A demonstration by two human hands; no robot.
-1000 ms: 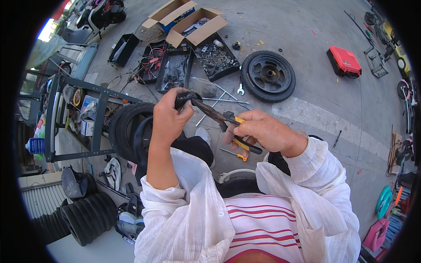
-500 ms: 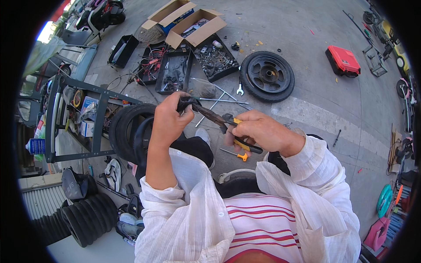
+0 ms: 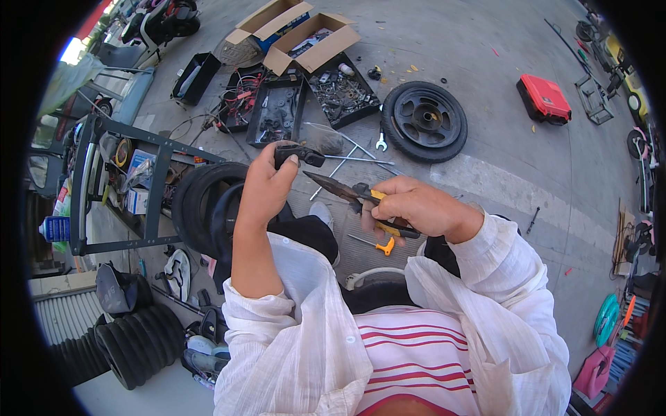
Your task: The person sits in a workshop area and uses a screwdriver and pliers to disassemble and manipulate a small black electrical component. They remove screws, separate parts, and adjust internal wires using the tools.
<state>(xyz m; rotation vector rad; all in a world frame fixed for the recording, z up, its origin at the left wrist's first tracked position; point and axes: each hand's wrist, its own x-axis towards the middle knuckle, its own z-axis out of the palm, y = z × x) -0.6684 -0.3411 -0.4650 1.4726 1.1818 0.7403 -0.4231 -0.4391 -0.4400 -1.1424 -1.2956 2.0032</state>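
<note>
Metal rack [image 3: 158, 191], loaded with odds and ends: well out to the left of the left hand [image 3: 272, 177]. Black tyres [image 3: 184, 211]: between rack and left forearm, nearer the forearm. Spoked black wheel with tyre [image 3: 424, 118]: flat on the ground, ahead of the right hand [image 3: 413, 206]. Open cardboard box [image 3: 326, 53]: well ahead of the left hand, slightly right. Red case [image 3: 544, 96]: far ahead and right of the right hand. Black tray [image 3: 357, 117] of small metal hardware: ahead of both hands, nearer than the box.

Right hand: fingers wrapped round the yellow-and-black handles of pliers [image 3: 361, 190], nose pointing at the left hand. Screwdriver [image 3: 385, 246], yellow-handled: on the ground, bodyward of the right hand. Left hand: thumb and fingers pinching a small black part [image 3: 305, 155], projecting rightward; plier tip just beside it, apart.
</note>
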